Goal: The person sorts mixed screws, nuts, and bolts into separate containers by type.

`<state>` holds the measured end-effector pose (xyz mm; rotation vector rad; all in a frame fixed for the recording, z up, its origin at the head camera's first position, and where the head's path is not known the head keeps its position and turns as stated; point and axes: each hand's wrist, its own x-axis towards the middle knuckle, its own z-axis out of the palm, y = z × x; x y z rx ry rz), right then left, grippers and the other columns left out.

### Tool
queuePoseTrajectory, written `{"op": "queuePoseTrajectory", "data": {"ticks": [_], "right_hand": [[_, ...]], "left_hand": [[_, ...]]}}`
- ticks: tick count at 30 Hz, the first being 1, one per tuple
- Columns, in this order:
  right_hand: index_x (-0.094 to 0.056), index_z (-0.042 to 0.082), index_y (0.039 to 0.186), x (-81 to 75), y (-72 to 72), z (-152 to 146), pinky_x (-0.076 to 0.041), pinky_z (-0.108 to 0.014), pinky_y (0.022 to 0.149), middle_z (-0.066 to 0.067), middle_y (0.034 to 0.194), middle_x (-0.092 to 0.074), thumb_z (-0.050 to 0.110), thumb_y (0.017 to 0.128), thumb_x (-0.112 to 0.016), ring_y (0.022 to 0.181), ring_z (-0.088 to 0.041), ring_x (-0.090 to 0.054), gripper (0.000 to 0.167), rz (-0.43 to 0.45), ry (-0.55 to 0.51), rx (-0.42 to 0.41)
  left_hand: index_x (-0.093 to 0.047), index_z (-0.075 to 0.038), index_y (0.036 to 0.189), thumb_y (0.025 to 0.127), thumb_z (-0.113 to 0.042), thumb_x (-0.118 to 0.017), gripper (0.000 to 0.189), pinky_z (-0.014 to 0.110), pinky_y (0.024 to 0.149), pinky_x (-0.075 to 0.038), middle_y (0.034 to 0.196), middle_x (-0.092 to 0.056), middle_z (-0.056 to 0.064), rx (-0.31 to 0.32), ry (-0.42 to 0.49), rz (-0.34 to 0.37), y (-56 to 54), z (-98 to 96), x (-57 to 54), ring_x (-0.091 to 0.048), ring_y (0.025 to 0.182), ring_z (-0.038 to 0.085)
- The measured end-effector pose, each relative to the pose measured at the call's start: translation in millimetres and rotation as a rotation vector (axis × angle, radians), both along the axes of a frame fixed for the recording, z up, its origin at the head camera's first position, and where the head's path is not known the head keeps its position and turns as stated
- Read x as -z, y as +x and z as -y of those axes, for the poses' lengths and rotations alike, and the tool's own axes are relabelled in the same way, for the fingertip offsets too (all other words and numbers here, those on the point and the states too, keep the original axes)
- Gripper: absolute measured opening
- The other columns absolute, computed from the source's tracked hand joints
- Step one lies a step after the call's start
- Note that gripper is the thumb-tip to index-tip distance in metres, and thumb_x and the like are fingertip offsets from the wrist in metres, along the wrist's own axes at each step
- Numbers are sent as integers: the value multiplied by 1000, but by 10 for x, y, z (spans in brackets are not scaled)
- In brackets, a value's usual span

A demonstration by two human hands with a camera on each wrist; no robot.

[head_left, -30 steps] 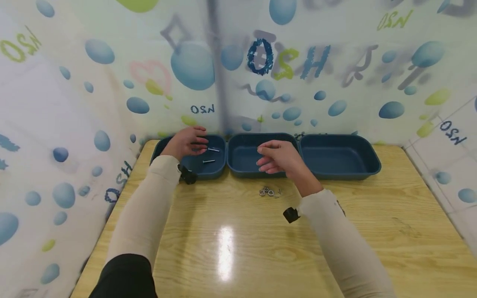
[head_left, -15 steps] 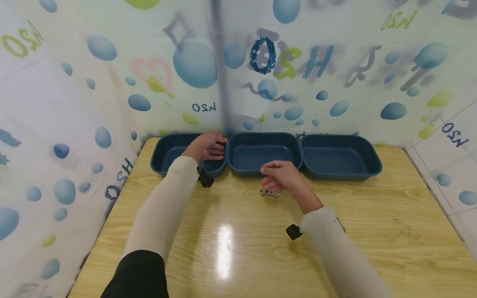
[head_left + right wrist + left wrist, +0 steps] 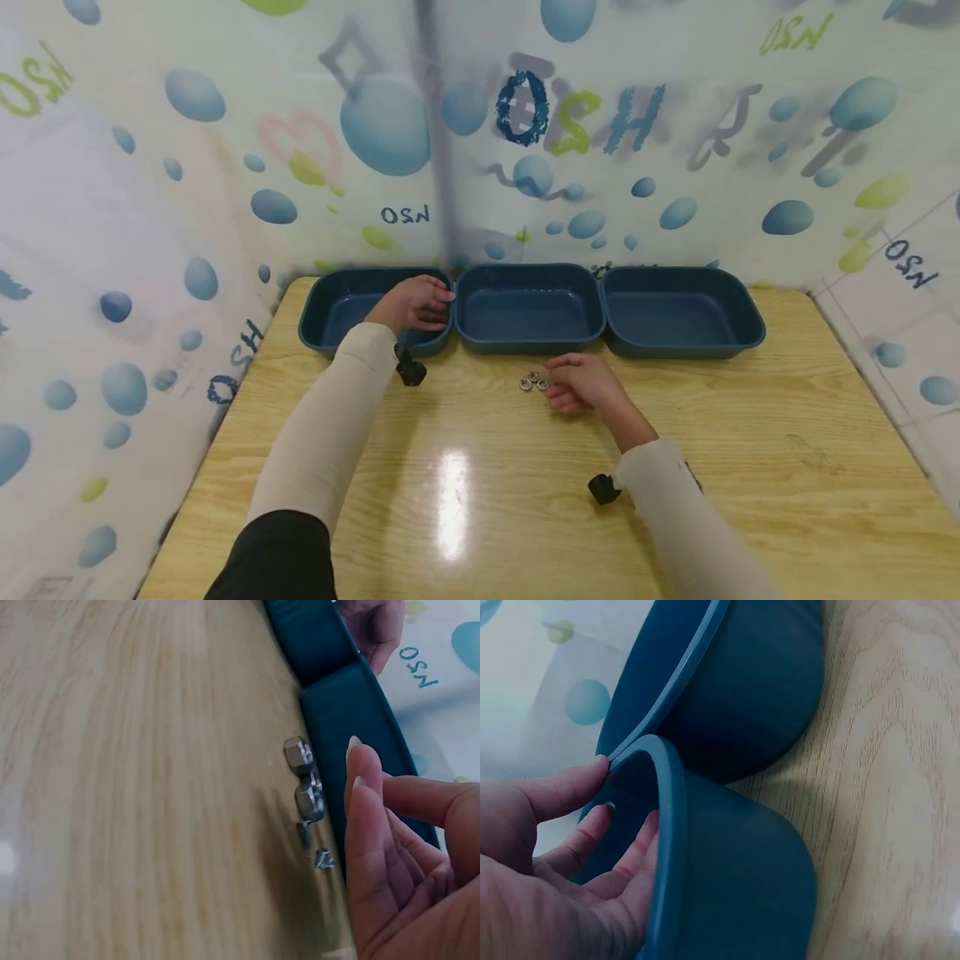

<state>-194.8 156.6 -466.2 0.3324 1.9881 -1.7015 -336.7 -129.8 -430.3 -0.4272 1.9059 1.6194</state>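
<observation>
My left hand [image 3: 415, 303] is at the right end of the left blue tray [image 3: 318, 310]. In the left wrist view, its thumb touches the rim beside the middle tray [image 3: 757, 682], and its loosely bent fingers [image 3: 622, 874] are inside the left tray [image 3: 739, 870]. Just right of a small group of metal nuts [image 3: 534, 377], my right hand [image 3: 587, 385] hovers low over the table. Its fingers are bent, with nothing visible between them. The right wrist view shows hex nuts [image 3: 298, 755] and a tiny shiny metal piece [image 3: 325, 859] beside these fingers.
Three blue trays stand in a row along the back of the wooden table [image 3: 525, 492], the right tray [image 3: 682, 312] at the end. A patterned curtain [image 3: 480, 167] hangs directly behind them. The left hand blocks part of the left tray's inside.
My left hand moved right within the left tray to its right end, covering the bolts seen there before. My right hand came down from over the middle tray to beside the nuts.
</observation>
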Motion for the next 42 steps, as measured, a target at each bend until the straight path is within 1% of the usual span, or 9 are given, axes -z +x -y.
{"op": "queuePoseTrajectory", "data": {"ticks": [2, 5, 8, 10, 15, 21, 28, 36, 42], "right_hand": [[-55, -2, 129, -27, 30, 7, -57, -32, 53, -8, 72, -70, 13, 95, -61, 53, -13, -65, 38, 9, -11, -4], [-54, -3, 130, 0, 41, 15, -56, -32, 51, -8, 71, -70, 11, 94, -62, 52, -13, -65, 39, 17, -23, -3], [-55, 0, 130, 165, 1, 2, -54, -30, 47, -6, 70, -69, 12, 93, -65, 51, -12, -64, 40, 26, -29, 6], [-56, 1, 128, 240, -8, 2, -54, -29, 46, -5, 69, -69, 13, 92, -67, 51, -12, -64, 40, 23, -28, 8], [-59, 3, 124, 303, 6, 25, -53, -28, 46, -5, 68, -68, 12, 90, -69, 51, -12, -64, 38, 14, -11, 15], [-60, 3, 124, 359, 22, 43, -53, -28, 45, -6, 68, -68, 8, 90, -68, 51, -12, -64, 36, 14, 21, 15], [-61, 3, 122, 391, 8, 55, -53, -28, 45, -6, 67, -68, 7, 89, -69, 50, -13, -64, 35, 14, 32, 21], [-62, 3, 120, 350, -3, 72, -52, -28, 45, -6, 67, -68, 7, 89, -69, 50, -13, -64, 33, -4, 56, 9], [-62, 5, 120, 364, -10, 66, -53, -28, 45, -6, 67, -68, 7, 88, -70, 50, -12, -64, 33, -4, 88, 5]], "left_hand": [[-46, -15, 121, 95, -12, -64, 32, 45, 88, -51, 109, -50, 10, -3, -2, -3, -1, 4, 13, -57, 99, 31], [-46, -15, 121, 95, -12, -64, 31, 45, 88, -51, 108, -50, 10, -4, -5, -7, -1, 1, 27, -57, 97, 31], [-46, -15, 120, 95, -11, -63, 31, 46, 90, -51, 108, -49, 10, -2, -9, -6, -3, -1, 42, -56, 98, 32], [-46, -16, 119, 95, -11, -63, 30, 46, 90, -51, 108, -49, 10, -3, -13, -5, -4, -1, 54, -56, 98, 32], [-47, -16, 119, 95, -12, -63, 29, 47, 90, -51, 108, -50, 10, -5, -16, -4, -2, -1, 71, -57, 97, 31], [-46, -16, 124, 95, -13, -63, 34, 47, 90, -52, 111, -50, 11, 0, -18, -6, -9, 8, 76, -57, 99, 32], [-47, -16, 124, 96, -12, -63, 33, 47, 90, -52, 114, -50, 11, 1, -24, -4, -24, 13, 57, -57, 101, 33], [-45, -16, 126, 97, -12, -60, 33, 49, 93, -50, 117, -48, 12, 8, -21, -2, -37, 22, 32, -55, 106, 35], [-46, -16, 123, 96, -11, -61, 32, 49, 93, -50, 115, -50, 12, 7, -17, 3, -42, 0, 26, -56, 105, 35]]}}
